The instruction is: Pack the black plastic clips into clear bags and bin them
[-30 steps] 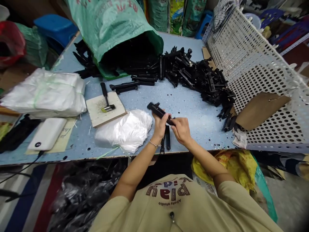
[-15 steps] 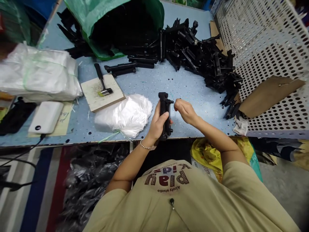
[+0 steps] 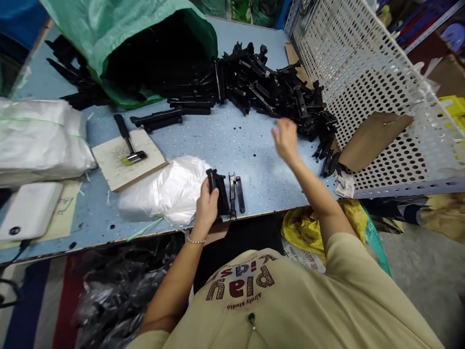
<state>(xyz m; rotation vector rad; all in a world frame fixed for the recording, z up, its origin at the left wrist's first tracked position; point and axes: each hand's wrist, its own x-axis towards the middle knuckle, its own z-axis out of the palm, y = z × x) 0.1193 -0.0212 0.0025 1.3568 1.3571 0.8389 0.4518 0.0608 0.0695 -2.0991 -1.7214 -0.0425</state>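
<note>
My left hand (image 3: 207, 206) is closed around a black plastic part (image 3: 222, 194) at the table's front edge. Just right of it, two narrow black parts lie side by side on the blue tabletop: a slotted piece (image 3: 233, 194) and a slim bar with rounded ends (image 3: 240, 195). My right hand (image 3: 286, 139) is over the table, a little short of a heap of black plastic parts (image 3: 269, 80). Slightly blurred, its thumb and fingers look apart, and no object shows in them.
A green bag (image 3: 119, 29) full of black parts lies open at the back. On the left are a black-handled hammer (image 3: 127, 140) on a board (image 3: 148, 167), a stack of plastic bags (image 3: 174, 189) and a white power bank (image 3: 31, 208). A perforated panel (image 3: 374, 97) borders the right.
My right hand has moved from beside the held part toward the heap. Two narrow black parts now lie separately on the table beside my left hand. The view has shifted rightward.
</note>
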